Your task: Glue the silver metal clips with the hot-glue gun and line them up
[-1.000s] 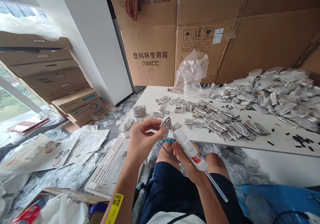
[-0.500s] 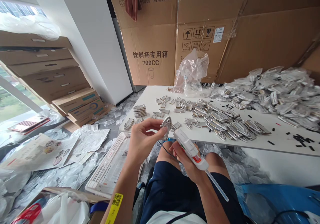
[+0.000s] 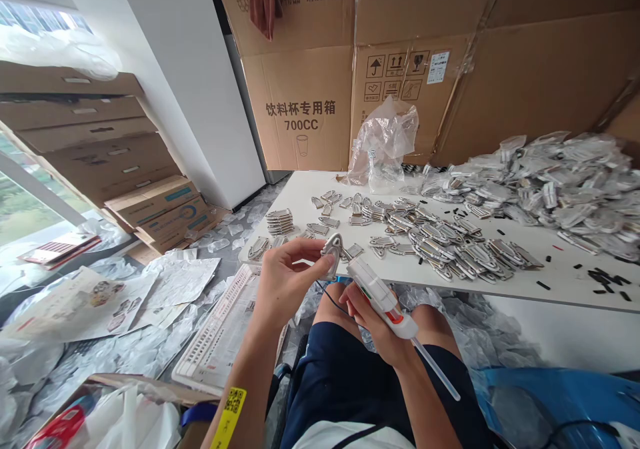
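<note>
my left hand (image 3: 285,283) is pinching the metal clip (image 3: 332,255), my right hand (image 3: 373,319) gripping the glue gun (image 3: 380,297); one slip and hot glue could catch my fingers (image 3: 305,251).

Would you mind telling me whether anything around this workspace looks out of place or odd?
A reddish cloth hangs from the top of a cardboard carton, and crumpled plastic sheeting litters the floor beside the table.

White table (image 3: 520,287) — scattered flat metal pieces (image 3: 440,242), a heap of plastic-wrapped ones (image 3: 560,192), small black bits (image 3: 603,277), clear bag (image 3: 385,149)
</note>
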### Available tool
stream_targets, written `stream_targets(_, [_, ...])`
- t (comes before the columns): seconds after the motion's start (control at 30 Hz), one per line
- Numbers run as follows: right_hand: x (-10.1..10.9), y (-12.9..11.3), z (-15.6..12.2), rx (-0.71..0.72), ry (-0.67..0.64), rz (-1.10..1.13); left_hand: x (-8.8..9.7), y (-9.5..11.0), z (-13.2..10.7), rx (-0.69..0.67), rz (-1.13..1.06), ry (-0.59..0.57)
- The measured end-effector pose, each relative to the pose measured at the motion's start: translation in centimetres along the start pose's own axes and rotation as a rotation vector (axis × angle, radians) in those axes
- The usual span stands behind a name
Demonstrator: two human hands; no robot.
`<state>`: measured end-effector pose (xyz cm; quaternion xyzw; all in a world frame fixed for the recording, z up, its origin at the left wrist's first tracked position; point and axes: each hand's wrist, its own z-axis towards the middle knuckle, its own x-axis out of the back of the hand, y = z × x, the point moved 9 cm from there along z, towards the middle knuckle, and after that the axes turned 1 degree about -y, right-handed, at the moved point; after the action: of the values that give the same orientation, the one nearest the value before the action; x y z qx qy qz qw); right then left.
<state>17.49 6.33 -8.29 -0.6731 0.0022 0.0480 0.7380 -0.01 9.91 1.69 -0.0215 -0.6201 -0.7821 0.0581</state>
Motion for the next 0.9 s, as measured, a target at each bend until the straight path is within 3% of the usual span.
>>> stream_targets(0.9, [-0.56,0.90,0.01,-0.032,-0.069,0.041,0.18,-0.31,-0.01,-0.026,-0.025,-0.027])
